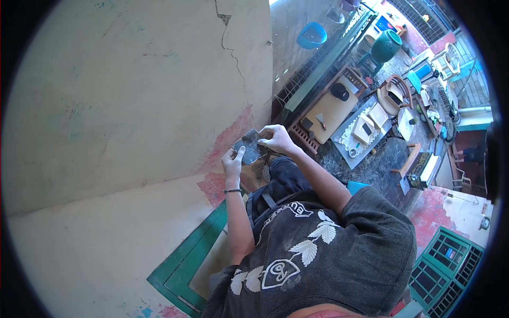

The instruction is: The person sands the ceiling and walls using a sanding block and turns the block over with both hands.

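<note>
A dark grey, flat, roughly square piece (249,147) is held up between my two hands, in front of the wall. My left hand (232,163) grips its lower left edge, with the thumb lying over its face. At its right edge, the bent fingers of my right hand (277,139) pinch it. Both hands look whitish, and a dark bracelet circles the left wrist. What the piece is made of cannot be told.
The cracked cream wall (159,106) fills the left. A green door or shutter (185,254) is below. Right of my hands stand a cushioned wooden bench (330,114) with a scraper (321,121), a low table (352,159) bearing boxes, and a wooden chair (407,86).
</note>
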### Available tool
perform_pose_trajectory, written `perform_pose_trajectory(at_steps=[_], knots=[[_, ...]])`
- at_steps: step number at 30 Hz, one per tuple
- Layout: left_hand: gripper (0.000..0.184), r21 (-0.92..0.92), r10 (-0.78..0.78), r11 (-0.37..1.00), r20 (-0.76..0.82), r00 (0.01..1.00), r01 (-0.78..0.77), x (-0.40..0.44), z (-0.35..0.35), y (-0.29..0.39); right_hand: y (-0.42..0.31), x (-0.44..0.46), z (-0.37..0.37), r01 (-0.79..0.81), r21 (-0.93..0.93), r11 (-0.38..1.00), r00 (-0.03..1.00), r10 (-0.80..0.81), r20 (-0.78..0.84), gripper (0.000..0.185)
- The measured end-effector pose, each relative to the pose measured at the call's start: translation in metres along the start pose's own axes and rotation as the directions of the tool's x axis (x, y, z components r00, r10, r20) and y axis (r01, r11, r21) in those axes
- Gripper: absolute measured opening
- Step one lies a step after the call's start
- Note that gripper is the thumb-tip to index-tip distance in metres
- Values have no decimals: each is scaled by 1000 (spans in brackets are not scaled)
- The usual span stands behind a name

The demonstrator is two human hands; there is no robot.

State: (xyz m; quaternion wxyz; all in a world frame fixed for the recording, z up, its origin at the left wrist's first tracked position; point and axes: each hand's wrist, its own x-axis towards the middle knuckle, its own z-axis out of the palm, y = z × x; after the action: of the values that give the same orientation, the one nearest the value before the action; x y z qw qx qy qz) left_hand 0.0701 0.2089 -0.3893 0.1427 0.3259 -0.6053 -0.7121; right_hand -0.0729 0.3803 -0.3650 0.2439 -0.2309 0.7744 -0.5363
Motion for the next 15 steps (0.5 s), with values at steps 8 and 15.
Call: perform_pose_trajectory(at_steps=[8,15], knots=[[27,244,-229,949,92,969,201,-5,-11,-23,8,2,-1,14,27,1000,1000,-15,13,29],[44,388,-78,919,13,997,67,-5,23,-8,-2,-9,-31,33,27,999,999,-33,-12,24]])
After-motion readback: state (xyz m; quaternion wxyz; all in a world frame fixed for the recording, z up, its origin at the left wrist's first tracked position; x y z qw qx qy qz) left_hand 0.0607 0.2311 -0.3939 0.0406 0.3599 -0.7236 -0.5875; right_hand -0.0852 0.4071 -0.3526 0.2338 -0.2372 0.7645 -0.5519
